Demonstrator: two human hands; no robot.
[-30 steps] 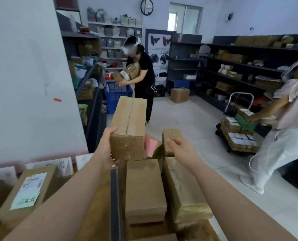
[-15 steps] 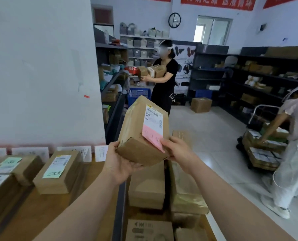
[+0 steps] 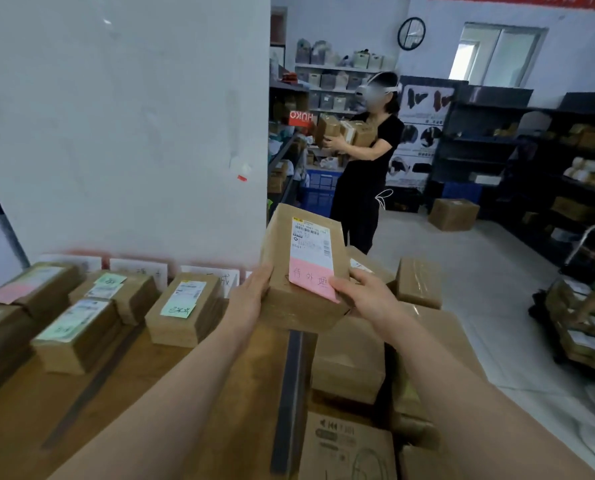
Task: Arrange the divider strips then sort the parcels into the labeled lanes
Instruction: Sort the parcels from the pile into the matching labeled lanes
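Left hand and right hand grip a parcel at mid-frame, fingers curled round its lower sides.

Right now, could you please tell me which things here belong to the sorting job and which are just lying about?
Job: held parcel in left hand and right hand; sorted parcels; divider strip; lane labels.
Lying about: wall clock; floor box; blue crate.
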